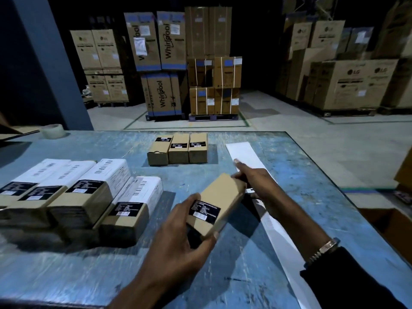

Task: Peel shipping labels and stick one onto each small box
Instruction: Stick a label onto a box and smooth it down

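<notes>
Nearest the camera, the left hand [176,239] grips the near end of a small brown box [219,204], thumb on one side and curled fingers on the other, holding it tilted above the blue table [301,175]. Its upper face carries only a small black printed patch; no white shipping label is visible on it. The right hand [254,178], a watch [323,248] on its wrist, touches the box's far end with curled fingers while the forefinger stretches forward over the long white label strip [243,151]; whether it actually grips the box or only steadies it cannot be told. The strip lies flat along the right side of the table, running from near the far edge back under the right forearm. To the left stand four boxes already labelled in white [116,172], packed side by side; three unlabelled boxes [179,148] stand in a touching row farther back, and a roll of clear tape [53,131] sits at the far left edge. Judged by the easy one-handed hold, the box is light, stiff cardboard, best taken across its short sides so the broad face stays clear. The labels are likely thin, limp and adhesive, best lifted by a corner.
</notes>
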Motion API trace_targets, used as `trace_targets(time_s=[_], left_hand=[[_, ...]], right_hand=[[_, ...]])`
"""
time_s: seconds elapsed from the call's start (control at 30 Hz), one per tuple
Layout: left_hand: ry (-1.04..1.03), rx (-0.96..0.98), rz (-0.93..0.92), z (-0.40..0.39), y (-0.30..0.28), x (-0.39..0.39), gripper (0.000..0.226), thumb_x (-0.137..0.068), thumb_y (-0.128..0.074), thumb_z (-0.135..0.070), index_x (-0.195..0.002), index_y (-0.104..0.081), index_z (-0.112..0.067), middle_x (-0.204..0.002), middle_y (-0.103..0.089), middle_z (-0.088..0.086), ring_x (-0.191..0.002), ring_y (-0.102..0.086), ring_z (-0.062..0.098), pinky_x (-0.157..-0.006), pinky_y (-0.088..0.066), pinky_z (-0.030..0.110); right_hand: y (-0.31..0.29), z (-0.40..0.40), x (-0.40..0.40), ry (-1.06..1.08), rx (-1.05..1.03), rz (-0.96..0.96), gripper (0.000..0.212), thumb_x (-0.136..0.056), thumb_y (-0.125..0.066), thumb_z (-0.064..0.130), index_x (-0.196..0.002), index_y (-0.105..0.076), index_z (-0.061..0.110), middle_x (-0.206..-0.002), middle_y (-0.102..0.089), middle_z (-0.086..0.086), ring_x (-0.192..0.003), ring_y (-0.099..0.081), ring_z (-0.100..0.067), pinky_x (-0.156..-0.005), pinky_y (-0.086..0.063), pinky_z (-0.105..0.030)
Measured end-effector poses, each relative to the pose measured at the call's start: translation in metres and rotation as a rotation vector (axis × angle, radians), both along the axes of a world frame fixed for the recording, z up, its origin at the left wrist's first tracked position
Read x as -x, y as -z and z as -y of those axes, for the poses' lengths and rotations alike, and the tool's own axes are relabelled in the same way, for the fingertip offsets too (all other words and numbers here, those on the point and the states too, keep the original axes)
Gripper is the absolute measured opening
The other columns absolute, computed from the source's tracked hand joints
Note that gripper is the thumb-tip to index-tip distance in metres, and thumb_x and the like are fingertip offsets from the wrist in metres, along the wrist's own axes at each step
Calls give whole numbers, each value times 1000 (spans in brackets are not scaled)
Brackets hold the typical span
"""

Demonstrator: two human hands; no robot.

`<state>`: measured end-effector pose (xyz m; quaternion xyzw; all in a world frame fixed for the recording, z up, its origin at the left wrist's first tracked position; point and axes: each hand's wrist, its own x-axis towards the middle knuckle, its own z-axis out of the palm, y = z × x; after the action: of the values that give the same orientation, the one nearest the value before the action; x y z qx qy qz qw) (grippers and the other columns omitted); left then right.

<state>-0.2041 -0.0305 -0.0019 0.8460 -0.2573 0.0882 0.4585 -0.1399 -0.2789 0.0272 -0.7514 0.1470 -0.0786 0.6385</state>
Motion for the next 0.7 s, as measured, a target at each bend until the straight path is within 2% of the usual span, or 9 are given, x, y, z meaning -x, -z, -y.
trace_targets(time_s=[0.07, 0.1, 0.17, 0.23, 0.33, 0.43, 0.5, 0.57, 0.7], left_hand=[[44, -54, -80, -6, 8, -9, 75, -81, -75, -46, -149, -43, -45, -144, -46, -27, -126, -52, -11, -106, -51, 28], [20, -95, -77, -8, 10, -15, 78, -76, -68, -51, -150, -43, -44, -151, -39, -25, -137, -40, -11, -116, -44, 33], [-54, -191, -12, -9, 8, -24, 88, -67, -52, -59, -153, -44, -39, -160, -29, -20, -152, -13, -5, -126, -24, 34], [-88, -296, 46, -8, 4, -29, 97, -65, -40, -63, -157, -42, -35, -164, -29, -15, -156, -3, 3, -125, -17, 36], [-151, -450, 142, -7, 0, -34, 96, -65, -35, -59, -157, -47, -31, -160, -44, -7, -154, -19, 20, -125, -22, 45], [-148, -450, 171, -10, -1, -38, 90, -65, -44, -46, -151, -57, -23, -148, -57, -3, -145, -39, 24, -118, -37, 47], [-139, -474, 167, -11, -4, -38, 88, -66, -49, -42, -152, -55, -21, -148, -56, -4, -143, -40, 21, -116, -40, 45], [-142, -513, 181, -10, -5, -36, 91, -67, -44, -47, -153, -54, -21, -149, -56, -4, -143, -41, 20, -115, -41, 47], [-155, -574, 171, -8, -7, -31, 97, -71, -35, -61, -160, -42, -26, -155, -48, -5, -147, -32, 17, -119, -35, 48]], right_hand=[[0, 7, 4, -97, 272, -63, 50, -87, -76, 65, -74, -78, 18, -75, -74, -3, -64, -65, -19, -65, -50, -32], [-1, 10, 7, -144, 374, -89, 50, -83, -81, 65, -69, -76, 17, -69, -71, -1, -60, -63, -16, -62, -49, -31], [-10, 18, 16, -237, 364, -115, 45, -76, -89, 58, -67, -74, 17, -66, -68, -2, -64, -61, -13, -61, -47, -27], [-21, 24, 26, -318, 309, -123, 41, -75, -92, 48, -73, -77, 10, -70, -73, -7, -66, -64, -12, -59, -45, -22], [-27, 29, 33, -418, 303, -175, 40, -74, -92, 45, -77, -81, 7, -83, -80, -16, -72, -71, -17, -61, -42, -24], [-28, 25, 36, -509, 357, -233, 37, -76, -90, 45, -80, -84, 9, -85, -81, -16, -78, -74, -19, -66, -43, -24], [-29, 25, 36, -508, 369, -232, 48, -74, -90, 49, -87, -84, 3, -87, -81, -16, -80, -75, -19, -68, -45, -24], [-31, 24, 37, -512, 375, -228, 54, -72, -89, 52, -92, -84, 2, -89, -81, -16, -81, -76, -20, -70, -47, -25], [-31, 26, 37, -501, 374, -224, 48, -71, -89, 53, -87, -85, 8, -91, -82, -16, -84, -76, -21, -71, -50, -25]])
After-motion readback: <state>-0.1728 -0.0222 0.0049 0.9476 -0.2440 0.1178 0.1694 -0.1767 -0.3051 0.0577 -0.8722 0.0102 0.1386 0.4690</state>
